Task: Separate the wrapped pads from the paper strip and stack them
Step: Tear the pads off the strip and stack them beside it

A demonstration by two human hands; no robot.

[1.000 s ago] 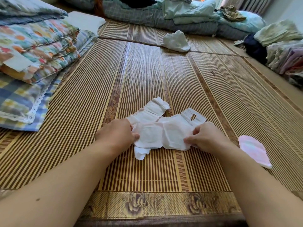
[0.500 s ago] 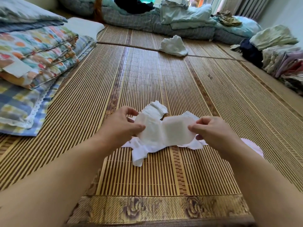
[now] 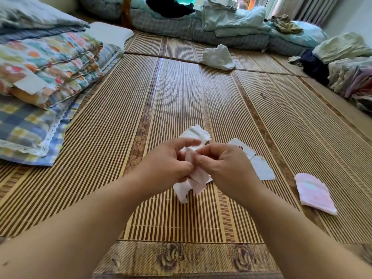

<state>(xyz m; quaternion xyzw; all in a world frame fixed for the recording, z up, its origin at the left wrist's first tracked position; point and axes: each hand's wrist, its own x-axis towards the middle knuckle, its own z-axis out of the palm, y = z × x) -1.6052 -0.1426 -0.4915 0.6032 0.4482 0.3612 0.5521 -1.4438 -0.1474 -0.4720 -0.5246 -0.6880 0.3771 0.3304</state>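
The left hand (image 3: 167, 161) and right hand (image 3: 224, 166) meet low over the bamboo mat (image 3: 181, 93). Their fingers are curled, and both pinch the crumpled white paper strip (image 3: 182, 191), whose folds hang between the wrists down to the mat. More white paper (image 3: 261, 168) lies flat just beside the right hand. A pink wrapped pad (image 3: 314, 193) lies alone further right. Folded quilts (image 3: 50, 63) are stacked at the left edge, and a white cloth (image 3: 218, 57) lies crumpled far back.
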